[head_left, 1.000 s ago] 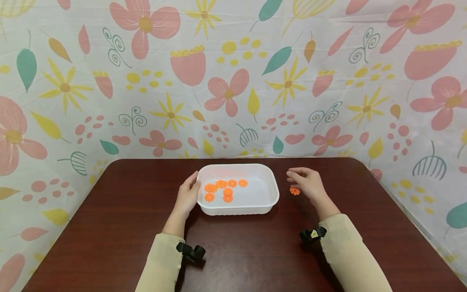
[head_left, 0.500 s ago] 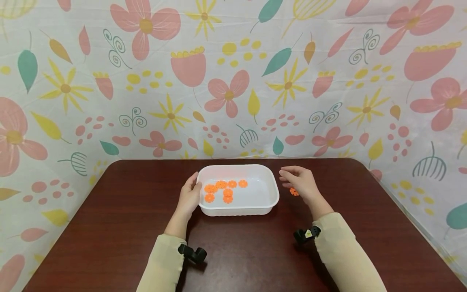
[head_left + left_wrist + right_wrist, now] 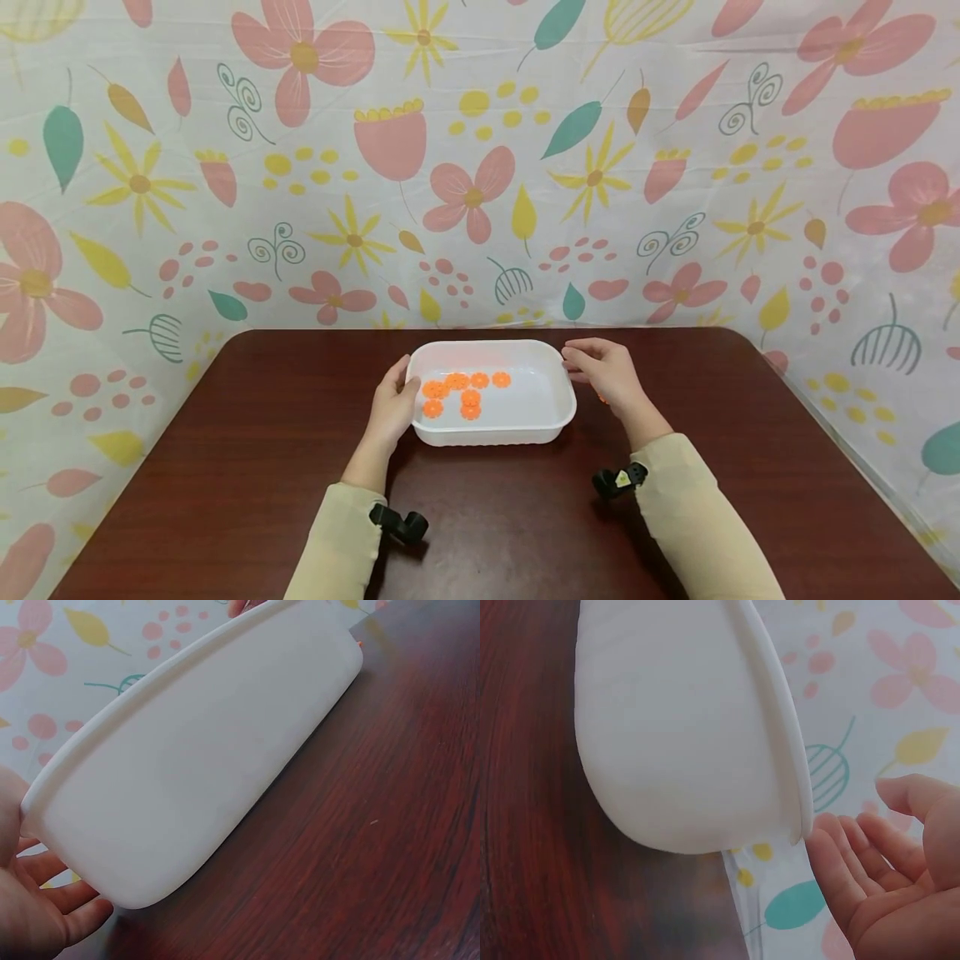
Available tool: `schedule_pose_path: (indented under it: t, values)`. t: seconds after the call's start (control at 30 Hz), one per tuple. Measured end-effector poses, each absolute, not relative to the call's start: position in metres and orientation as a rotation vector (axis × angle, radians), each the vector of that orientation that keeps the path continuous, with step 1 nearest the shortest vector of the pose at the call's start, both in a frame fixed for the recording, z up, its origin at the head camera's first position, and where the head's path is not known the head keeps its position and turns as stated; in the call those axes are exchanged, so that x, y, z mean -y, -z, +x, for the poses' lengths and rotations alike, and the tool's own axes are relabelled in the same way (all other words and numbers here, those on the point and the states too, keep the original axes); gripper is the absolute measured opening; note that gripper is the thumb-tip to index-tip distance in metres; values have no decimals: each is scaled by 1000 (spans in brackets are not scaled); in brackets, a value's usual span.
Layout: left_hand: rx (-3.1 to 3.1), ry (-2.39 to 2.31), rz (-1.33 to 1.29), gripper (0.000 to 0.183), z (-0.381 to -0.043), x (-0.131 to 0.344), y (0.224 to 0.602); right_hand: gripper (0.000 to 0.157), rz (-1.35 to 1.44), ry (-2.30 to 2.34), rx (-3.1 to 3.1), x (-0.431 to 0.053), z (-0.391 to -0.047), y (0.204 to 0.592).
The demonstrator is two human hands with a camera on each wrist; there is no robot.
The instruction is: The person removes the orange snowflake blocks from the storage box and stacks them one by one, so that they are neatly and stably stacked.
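A white plastic basin (image 3: 491,437) sits on the table with several orange flower-shaped discs (image 3: 470,411) inside, mostly toward its left half. My left hand (image 3: 390,410) holds the basin's left end, thumb at the rim and fingers along the outer wall; the left wrist view has these fingers (image 3: 82,919) low against that end. At the other end, my right hand (image 3: 611,377) has its fingertips right at the rim, and the right wrist view shows its thumb (image 3: 911,791) held apart from the basin. One more orange disc (image 3: 603,398) lies on the table, mostly hidden by the right hand.
The dark red-brown wooden table (image 3: 247,450) reaches back to a flower-printed cloth (image 3: 472,275). Black wrist cameras sit on both forearms, the left camera (image 3: 399,523) and the right camera (image 3: 619,480), over light sleeves.
My right hand has moved left from above the loose orange disc to the basin's right rim, covering most of that disc. The left hand stays on the basin.
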State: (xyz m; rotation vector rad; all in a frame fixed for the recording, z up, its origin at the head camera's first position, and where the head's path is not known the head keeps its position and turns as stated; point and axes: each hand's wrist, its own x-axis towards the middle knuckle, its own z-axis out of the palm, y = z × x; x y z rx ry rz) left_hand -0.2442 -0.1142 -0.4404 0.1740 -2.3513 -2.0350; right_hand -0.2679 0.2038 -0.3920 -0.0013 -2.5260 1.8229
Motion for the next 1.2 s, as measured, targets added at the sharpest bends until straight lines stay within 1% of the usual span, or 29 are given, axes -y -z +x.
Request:
schedule_pose_path:
  t: [0.43,0.83,1.2]
  values:
    - [2362,1997,174,50,-245,113,444,39,2,-1852,2544,-177,-270,389]
    - [2362,1989,164,50,-246,114,445,35,40,-1775,2612,-149,-275,395]
    - [2353,1967,162,49,-246,114,446,32,135,-1704,2647,-132,-281,405]
